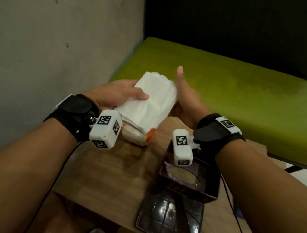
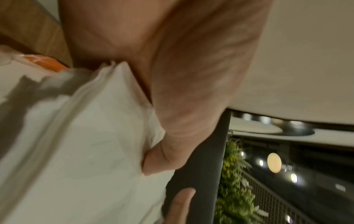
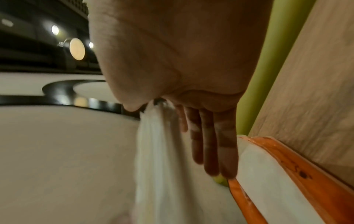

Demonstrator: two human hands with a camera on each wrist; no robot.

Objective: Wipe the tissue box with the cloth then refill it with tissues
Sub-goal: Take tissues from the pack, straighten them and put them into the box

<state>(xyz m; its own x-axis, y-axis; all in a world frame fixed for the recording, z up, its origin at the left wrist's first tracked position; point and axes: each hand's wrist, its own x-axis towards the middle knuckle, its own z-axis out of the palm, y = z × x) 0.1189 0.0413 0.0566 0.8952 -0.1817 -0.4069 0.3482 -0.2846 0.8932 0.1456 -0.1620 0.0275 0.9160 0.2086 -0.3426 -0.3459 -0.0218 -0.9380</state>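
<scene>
Open tissue box [image 1: 188, 182] nearest, left grip [image 1: 112, 94] clasping tissue stack [image 1: 151, 100], right grip [image 1: 187, 97] flat alongside

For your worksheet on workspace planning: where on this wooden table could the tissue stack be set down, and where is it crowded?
Bare wood lies on the table left of the dark tissue box and its lid, below the orange-edged packet. The right side is crowded by the box, the lid and cables.

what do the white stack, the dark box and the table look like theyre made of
White stack: soft matte tissue paper, edges layered and creased. Dark box: glossy, embossed grid on its loose panel, probably faux leather or plastic. Table: wood-grain surface, possibly laminate.
</scene>
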